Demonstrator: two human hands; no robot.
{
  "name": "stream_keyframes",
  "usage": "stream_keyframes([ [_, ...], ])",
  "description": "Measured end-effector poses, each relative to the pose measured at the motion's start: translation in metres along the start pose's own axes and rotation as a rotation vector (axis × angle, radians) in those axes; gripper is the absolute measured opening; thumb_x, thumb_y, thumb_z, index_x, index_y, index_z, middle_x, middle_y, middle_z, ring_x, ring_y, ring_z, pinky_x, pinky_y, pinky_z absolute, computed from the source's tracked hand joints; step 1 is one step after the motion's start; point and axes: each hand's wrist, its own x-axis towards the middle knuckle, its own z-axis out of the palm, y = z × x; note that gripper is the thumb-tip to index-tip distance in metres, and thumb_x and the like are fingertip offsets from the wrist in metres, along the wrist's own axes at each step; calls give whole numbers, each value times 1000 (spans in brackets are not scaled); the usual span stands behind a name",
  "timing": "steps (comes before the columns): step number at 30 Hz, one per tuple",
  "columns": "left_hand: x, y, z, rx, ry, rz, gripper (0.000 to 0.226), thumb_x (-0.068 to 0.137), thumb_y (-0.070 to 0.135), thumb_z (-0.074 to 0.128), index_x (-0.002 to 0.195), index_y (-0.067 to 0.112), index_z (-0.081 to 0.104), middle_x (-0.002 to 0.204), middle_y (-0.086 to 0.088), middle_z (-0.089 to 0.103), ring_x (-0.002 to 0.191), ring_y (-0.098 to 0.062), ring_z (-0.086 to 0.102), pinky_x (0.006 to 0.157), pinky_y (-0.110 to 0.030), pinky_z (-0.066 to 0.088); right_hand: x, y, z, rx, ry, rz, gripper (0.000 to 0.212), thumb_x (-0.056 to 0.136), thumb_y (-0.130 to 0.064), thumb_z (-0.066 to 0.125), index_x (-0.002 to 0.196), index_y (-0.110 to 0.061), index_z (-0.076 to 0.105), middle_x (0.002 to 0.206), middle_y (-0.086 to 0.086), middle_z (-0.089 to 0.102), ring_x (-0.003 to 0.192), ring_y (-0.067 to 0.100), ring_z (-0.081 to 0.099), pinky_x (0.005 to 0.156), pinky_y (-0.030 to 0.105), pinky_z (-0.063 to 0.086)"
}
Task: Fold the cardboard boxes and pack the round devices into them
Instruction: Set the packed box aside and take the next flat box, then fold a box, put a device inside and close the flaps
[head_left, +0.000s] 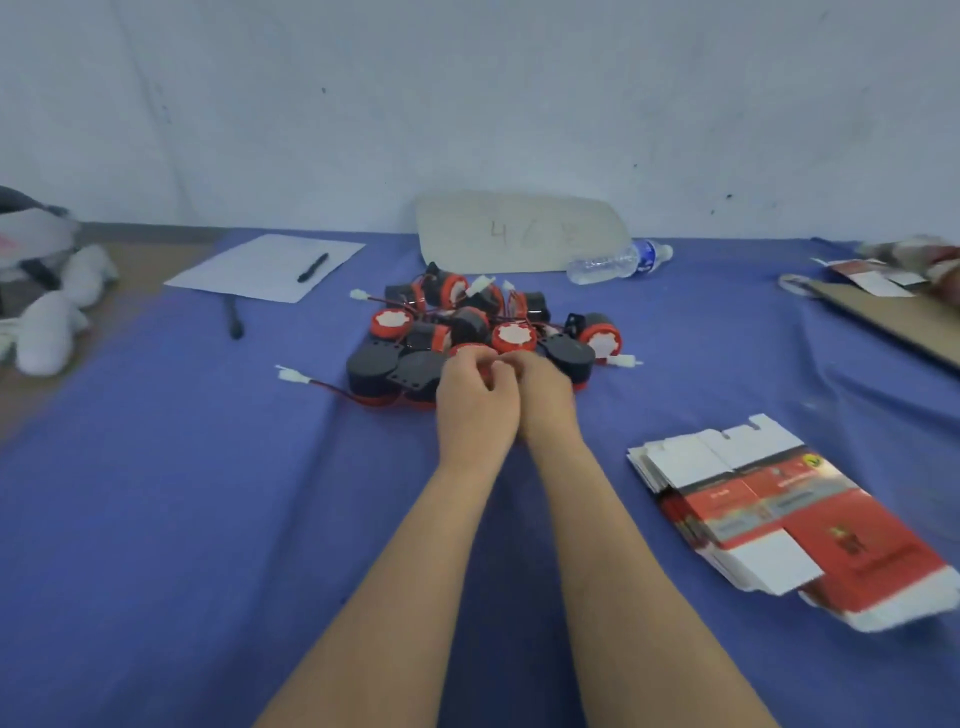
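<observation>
The left hand (475, 400) and right hand (545, 402) meet at the near side of the round devices (483, 332) piled mid-tabletop. Their fingers are curled, and what they hold cannot be told. Flat cardboard boxes (789, 519) lie toward the right edge. A bottle (618, 262) and a board (519, 234) marked "46" sit at the far edge.

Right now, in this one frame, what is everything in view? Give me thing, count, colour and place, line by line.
round devices: one tangled pile, too tangled to count, black and red, table centre
flat box blanks: one stack, red and white, near right
paper: one sheet, white, far left
pen: one, black, on the paper
second pen: one, black, on the cloth before the paper
bottle: one, clear with blue label, lying behind the pile
board: one, pale, against the wall
cardboard sheet: one, brown, far right
cloth: one, blue, covering the table
left hand: at the pile's near edge, fingers curled
right hand: beside it, fingers curled; what they hold is unclear
</observation>
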Motion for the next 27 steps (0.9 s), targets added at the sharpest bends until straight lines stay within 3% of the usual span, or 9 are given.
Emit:
stream_keyframes([
  [2,-2,5,13,-46,-102,-74,7,96,18,47,97,17,54,95,1,60,89,-17,57,74,-24,41,-3,7,-27,28,247,104,33,93,-11,45,120,-15,62,116,11,64,104,29,57,76,31,43],
  [4,-7,13,28,-20,-279,-183,18,97,20,46,83,12,52,85,-6,62,88,-29,64,80,-37,53,-6,17,-59,-66,366,178,35,93,-13,43,125,-11,57,125,14,59,116,33,50,93,36,41],
  [7,-28,29,43,226,-634,-233,46,99,31,40,61,7,50,60,-13,63,64,-29,63,79,-41,59,-16,39,-106,-253,258,410,41,94,-24,47,133,-11,49,140,14,47,132,37,36,112,44,26],
  [12,-59,52,55,485,-978,-250,55,92,58,39,77,8,55,57,-9,67,53,-20,65,71,-27,56,-50,88,-145,-254,115,697,40,92,-33,47,125,-11,51,135,17,49,128,39,39,111,50,24],
  [14,-66,59,60,440,-985,-263,41,92,50,47,78,13,53,59,-7,66,54,-18,65,66,-24,54,-63,102,-148,-240,78,719,26,92,-36,48,103,-13,50,127,17,54,119,39,47,106,49,33],
  [17,-69,62,63,361,-900,-208,19,94,26,50,78,15,52,73,-8,65,67,-23,67,64,-27,56,-67,109,-148,-240,77,692,31,89,-41,50,80,-14,38,118,14,58,107,36,52,92,41,42],
  [20,-62,57,64,382,-802,-128,17,94,15,47,103,11,61,100,-13,65,88,-28,64,77,-34,55,-58,106,-145,-218,84,654,27,88,-40,52,94,-14,51,120,14,58,106,35,54,82,37,41],
  [23,-53,47,70,365,-581,-148,27,94,13,46,118,3,56,118,-16,62,105,-32,59,72,-31,44,-46,101,-135,-144,98,558,39,91,-31,53,124,-10,56,124,13,59,106,32,56,76,31,39],
  [27,-46,38,80,309,-436,-181,46,96,23,48,135,2,37,137,-15,47,123,-31,47,88,-34,42,-32,98,-120,-53,214,483,23,90,-29,59,102,-9,63,104,12,66,78,22,46,49,27,27],
])
